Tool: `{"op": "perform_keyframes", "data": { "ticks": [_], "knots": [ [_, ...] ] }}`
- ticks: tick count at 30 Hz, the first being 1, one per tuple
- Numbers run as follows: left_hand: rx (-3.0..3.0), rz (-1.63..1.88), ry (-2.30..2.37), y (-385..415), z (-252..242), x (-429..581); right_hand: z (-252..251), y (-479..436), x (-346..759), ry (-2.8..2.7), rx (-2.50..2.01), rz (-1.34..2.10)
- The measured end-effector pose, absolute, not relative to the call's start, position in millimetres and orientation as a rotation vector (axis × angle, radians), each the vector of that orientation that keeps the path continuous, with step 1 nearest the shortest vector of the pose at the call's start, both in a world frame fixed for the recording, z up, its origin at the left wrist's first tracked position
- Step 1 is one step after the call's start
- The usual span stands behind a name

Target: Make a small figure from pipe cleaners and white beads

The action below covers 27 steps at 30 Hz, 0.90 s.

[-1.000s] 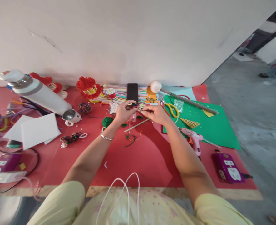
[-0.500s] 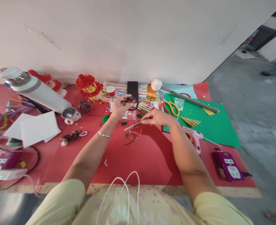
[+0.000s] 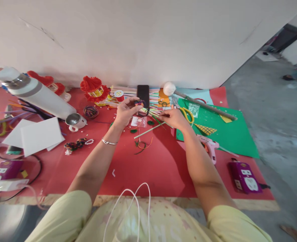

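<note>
My left hand (image 3: 126,111) pinches a small bundle of dark multicoloured yarn (image 3: 139,103), with a dark loop hanging from its right side. My right hand (image 3: 175,118) is at the near edge of the pile of pastel sticks (image 3: 128,90), its fingers drawn together; what is between the fingertips is hidden. A pale green stick (image 3: 150,130) lies on the red table cover, its far end close under the right hand. Just below the stick are curled green and orange strands (image 3: 142,145). A small clear packet (image 3: 142,121) lies between the hands.
Behind the hands are a phone (image 3: 143,95) and a red thread spool (image 3: 119,95). To the right are yellow-handled scissors (image 3: 188,115), a pink glue gun (image 3: 210,146) and green sheet (image 3: 234,134). A white bottle (image 3: 42,95), steel cup (image 3: 75,121) and yarn ball (image 3: 90,112) stand left.
My right hand has moved up and away from the pale green stick, towards the stick pile, leaving more of the stick showing. My left hand still holds the yarn bundle, shifted slightly left.
</note>
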State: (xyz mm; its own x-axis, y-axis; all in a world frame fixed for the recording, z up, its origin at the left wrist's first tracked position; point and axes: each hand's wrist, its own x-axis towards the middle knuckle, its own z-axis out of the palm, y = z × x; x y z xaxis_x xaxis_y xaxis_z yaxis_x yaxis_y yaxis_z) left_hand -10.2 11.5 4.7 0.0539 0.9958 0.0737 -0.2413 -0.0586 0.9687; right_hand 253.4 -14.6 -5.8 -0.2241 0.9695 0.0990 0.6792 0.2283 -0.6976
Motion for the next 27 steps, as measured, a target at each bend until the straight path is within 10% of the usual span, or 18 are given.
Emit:
{"op": "perform_keyframes", "data": {
  "ticks": [27],
  "knots": [
    [0.862,1.11,0.586,6,4,-9,-18,-26,205,-2.325,-1.595,0.582]
  ]
}}
